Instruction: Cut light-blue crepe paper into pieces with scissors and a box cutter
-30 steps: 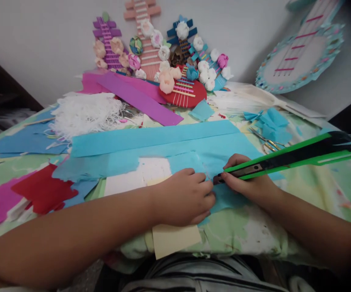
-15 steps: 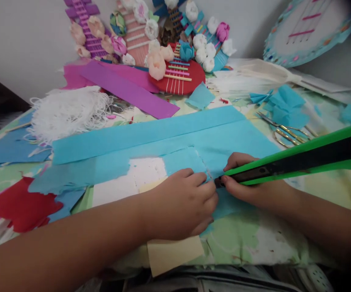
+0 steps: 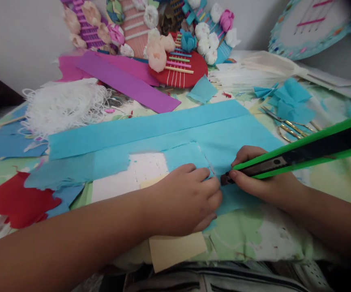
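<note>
My right hand (image 3: pixel 266 182) grips a green and black utility knife (image 3: pixel 300 150), thumb and fingers closed around its front end. The knife's dark tip (image 3: pixel 225 179) is down at the blue crepe paper (image 3: pixel 224 121), just right of my left fingers. My left hand (image 3: pixel 187 198) lies curled on the same paper, its fingertips hidden underneath. A slit with a pale edge runs through the blue paper from above my left hand toward the knife. White paper (image 3: pixel 148 166) shows left of it, and a beige piece (image 3: pixel 175 249) sticks out below my left hand.
Golden-handled scissors (image 3: pixel 287 123) and blue scraps (image 3: pixel 294 101) lie at the right. White string (image 3: pixel 66 105) is heaped at the left, near red paper (image 3: pixel 20 198). Purple strips (image 3: pixel 127 81) and a red disc with paper flowers (image 3: pixel 181 73) stand behind.
The view has tilted slightly, so most things sit a little higher and those on the right farther right. The knife and both hands have hardly moved over the paper.
</note>
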A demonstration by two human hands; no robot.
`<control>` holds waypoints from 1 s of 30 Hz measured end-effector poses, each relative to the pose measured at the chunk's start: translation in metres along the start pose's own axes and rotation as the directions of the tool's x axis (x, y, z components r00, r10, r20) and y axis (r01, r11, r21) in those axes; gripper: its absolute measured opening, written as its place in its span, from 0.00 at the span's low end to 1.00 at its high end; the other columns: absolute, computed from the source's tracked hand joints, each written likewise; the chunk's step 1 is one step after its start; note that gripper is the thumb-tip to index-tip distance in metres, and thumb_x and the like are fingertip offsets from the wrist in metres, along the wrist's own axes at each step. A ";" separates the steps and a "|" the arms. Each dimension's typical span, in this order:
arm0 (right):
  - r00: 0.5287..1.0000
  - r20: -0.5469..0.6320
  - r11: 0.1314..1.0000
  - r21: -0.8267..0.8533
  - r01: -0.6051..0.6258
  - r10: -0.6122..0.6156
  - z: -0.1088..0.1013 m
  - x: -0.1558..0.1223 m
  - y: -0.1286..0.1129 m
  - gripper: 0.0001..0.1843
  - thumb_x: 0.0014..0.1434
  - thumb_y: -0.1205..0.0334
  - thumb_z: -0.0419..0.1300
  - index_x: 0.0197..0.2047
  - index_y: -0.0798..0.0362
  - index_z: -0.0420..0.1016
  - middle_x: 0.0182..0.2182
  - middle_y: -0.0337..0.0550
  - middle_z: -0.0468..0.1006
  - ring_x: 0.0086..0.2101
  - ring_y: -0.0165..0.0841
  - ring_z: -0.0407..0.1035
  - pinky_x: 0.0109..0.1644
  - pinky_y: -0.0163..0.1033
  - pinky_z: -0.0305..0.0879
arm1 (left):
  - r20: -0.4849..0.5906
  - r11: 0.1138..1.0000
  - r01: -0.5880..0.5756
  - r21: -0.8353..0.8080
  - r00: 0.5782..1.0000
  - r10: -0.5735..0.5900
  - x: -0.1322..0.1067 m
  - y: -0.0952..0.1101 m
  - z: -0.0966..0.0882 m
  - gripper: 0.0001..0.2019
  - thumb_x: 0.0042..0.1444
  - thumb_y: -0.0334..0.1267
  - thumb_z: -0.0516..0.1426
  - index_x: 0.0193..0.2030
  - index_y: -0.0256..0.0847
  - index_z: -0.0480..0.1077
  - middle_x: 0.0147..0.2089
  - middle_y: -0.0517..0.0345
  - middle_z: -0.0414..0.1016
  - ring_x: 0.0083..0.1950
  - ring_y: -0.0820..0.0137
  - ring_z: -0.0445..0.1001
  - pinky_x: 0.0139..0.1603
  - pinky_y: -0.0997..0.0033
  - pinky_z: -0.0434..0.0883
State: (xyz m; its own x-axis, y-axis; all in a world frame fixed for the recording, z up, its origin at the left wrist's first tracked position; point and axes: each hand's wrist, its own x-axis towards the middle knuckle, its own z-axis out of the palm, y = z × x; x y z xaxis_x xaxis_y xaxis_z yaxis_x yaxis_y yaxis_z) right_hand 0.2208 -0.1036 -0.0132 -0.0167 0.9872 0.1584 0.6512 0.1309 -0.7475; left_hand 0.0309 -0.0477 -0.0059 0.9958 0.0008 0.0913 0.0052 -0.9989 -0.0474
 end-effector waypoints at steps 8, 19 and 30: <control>0.999 0.014 0.993 -0.108 0.051 -0.050 0.004 0.000 -0.002 0.10 0.46 0.64 0.56 0.20 0.51 0.56 0.14 0.33 0.61 0.17 0.25 0.57 0.19 0.32 0.54 | -0.002 1.000 0.017 0.001 1.000 -0.017 0.000 0.000 0.001 0.15 0.56 0.43 0.48 0.41 0.35 0.68 0.40 0.50 0.68 0.40 0.61 0.64 0.38 0.60 0.62; 0.999 -0.011 0.997 0.068 0.043 -0.043 -0.002 -0.003 0.000 0.09 0.47 0.64 0.58 0.23 0.49 0.58 0.18 0.37 0.71 0.20 0.30 0.67 0.23 0.34 0.63 | -0.012 1.000 0.013 -0.002 1.000 -0.013 0.000 0.000 0.000 0.15 0.55 0.43 0.48 0.40 0.36 0.69 0.38 0.52 0.68 0.40 0.60 0.64 0.37 0.61 0.62; 0.999 -0.012 0.999 -0.017 0.034 -0.034 0.000 -0.002 0.002 0.10 0.47 0.62 0.56 0.22 0.49 0.57 0.15 0.36 0.66 0.18 0.30 0.63 0.21 0.35 0.59 | -0.017 1.000 0.014 -0.002 1.000 -0.014 0.000 0.000 0.000 0.15 0.55 0.43 0.48 0.40 0.36 0.69 0.37 0.53 0.67 0.39 0.61 0.64 0.35 0.61 0.61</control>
State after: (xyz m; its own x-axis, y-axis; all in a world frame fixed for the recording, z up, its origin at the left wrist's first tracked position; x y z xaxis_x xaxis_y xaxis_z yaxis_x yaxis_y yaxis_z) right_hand 0.2226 -0.1053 -0.0148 -0.0296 0.9811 0.1914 0.6633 0.1625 -0.7305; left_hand 0.0313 -0.0481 -0.0056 0.9940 0.0138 0.1085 0.0186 -0.9989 -0.0437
